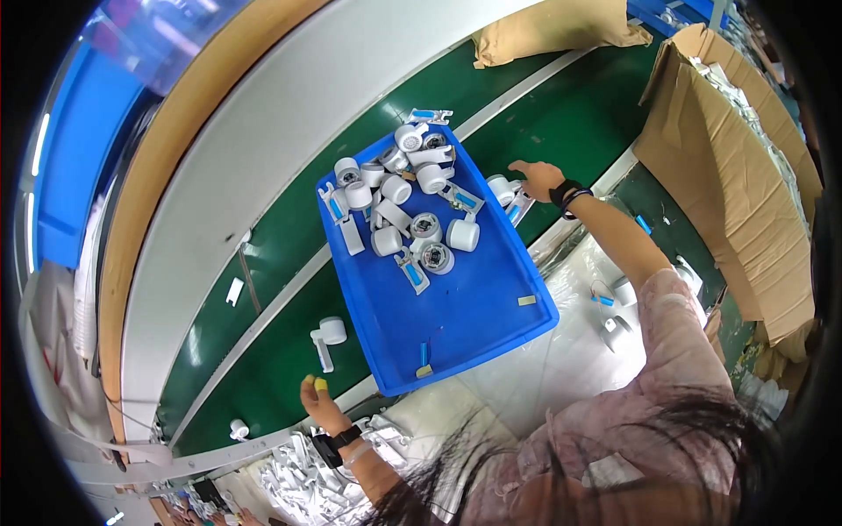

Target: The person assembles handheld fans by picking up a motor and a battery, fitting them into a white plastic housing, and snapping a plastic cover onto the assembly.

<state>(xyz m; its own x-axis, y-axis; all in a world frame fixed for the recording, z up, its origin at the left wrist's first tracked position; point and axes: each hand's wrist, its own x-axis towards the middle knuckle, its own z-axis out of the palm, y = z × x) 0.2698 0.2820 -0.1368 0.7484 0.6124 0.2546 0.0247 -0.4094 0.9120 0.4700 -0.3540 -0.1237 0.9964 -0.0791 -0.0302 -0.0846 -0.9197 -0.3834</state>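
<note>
A blue plastic tray (412, 329) holds several white round-headed plastic units (425, 226) with flat arms; some show a blue cylinder or dark inner parts. Beyond its right edge, my right hand (537, 181) has its index finger stretched out. A white round-headed unit (502, 189) with a flat arm is at that hand, apparently gripped by the lower fingers, which are partly hidden. To the left of the tray, my left hand (324, 407) has its fingers raised and slightly apart, yellow covers on the tips, nothing visible in them. Closest to it lies another white unit (331, 331) on the green belt.
The green conveyor belt (237, 381) passes beneath the tray. At right stands a large cardboard box (719, 175). Many white parts (303, 473) lie in a heap near my left forearm. Loose units and blue cylinders (602, 301) lie by my right arm. Brown packaging (561, 31) sits at the far side.
</note>
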